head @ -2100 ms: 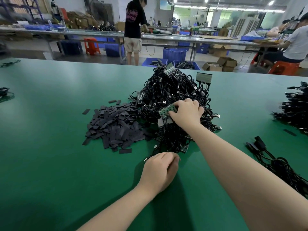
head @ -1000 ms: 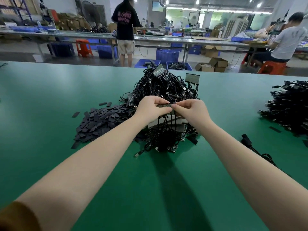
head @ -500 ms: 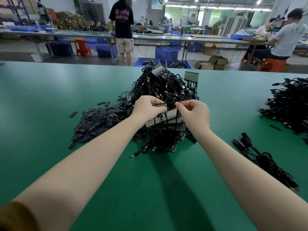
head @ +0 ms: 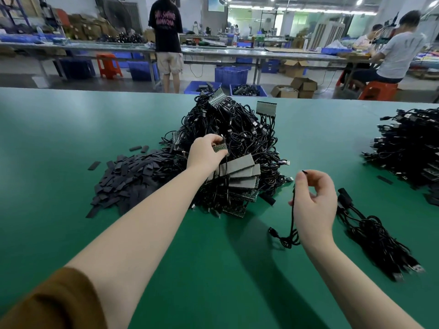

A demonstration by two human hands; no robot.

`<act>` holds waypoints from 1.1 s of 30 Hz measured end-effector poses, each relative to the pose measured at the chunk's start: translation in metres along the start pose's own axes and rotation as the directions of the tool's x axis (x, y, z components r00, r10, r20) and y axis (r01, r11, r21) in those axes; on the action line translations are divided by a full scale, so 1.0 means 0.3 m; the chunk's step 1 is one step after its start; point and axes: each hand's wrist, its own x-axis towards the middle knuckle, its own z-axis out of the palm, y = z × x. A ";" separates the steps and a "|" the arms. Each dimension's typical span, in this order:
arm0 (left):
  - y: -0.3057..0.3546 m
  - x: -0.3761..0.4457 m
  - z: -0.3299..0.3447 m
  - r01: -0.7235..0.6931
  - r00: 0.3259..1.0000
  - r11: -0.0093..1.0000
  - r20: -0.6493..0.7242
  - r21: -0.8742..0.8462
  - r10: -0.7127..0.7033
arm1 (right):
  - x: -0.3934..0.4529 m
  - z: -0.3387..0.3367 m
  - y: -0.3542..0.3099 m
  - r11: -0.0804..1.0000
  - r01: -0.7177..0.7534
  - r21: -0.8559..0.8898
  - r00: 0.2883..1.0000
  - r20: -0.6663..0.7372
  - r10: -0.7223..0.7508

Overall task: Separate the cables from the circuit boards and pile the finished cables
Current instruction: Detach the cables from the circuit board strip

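low and right of centre, the right hand (head: pixel 313 205) pinches one loose black cable (head: pixel 292 219), its tail curling on the green table (head: pixel 71 129). just right of it lies a small pile of finished cables (head: pixel 375 238). further up, at centre, the left hand (head: pixel 206 154) grips a small green circuit board (head: pixel 219 147) over the tangled heap (head: pixel 232 129); dark strips (head: pixel 128 179) spread at its left.

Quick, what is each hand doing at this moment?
Left hand: pinches a small green circuit board over the tangled pile.
Right hand: pinches a thin black cable that hangs down to the table.
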 end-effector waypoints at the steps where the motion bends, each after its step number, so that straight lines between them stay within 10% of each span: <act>1: -0.004 0.000 0.003 0.002 1.000 1.000 0.002 0.016 -0.002 | -0.004 -0.006 -0.002 1.000 -0.013 0.006 1.000 0.023 0.013; 11: 0.015 -0.144 -0.129 -0.109 0.973 0.975 -0.223 -0.192 0.065 | -0.037 0.037 -0.182 0.978 -0.125 0.169 0.951 0.303 0.070; 14: 0.044 -0.307 -0.184 -0.282 0.950 0.897 -0.232 -0.340 0.210 | -0.070 0.089 -0.223 0.847 -0.398 0.354 0.856 0.474 0.204; 21: -0.104 -0.553 -0.244 -0.217 0.872 0.958 0.404 -0.189 0.277 | -0.182 0.167 -0.083 0.704 -0.659 0.265 0.678 0.614 0.404; 23: -0.170 -0.578 -0.226 -0.281 0.859 0.957 0.463 0.067 0.220 | -0.217 0.160 0.001 0.802 -0.587 0.106 0.673 0.616 0.411; 27: -0.290 -0.578 -0.216 -0.408 0.876 0.753 0.452 0.516 0.165 | -0.266 0.125 0.123 0.938 0.036 -0.343 0.724 0.656 0.213; 33: -0.332 -0.520 -0.231 -0.178 0.936 0.939 0.346 0.294 0.070 | -0.291 0.139 0.183 0.883 0.235 -0.405 0.742 0.662 0.106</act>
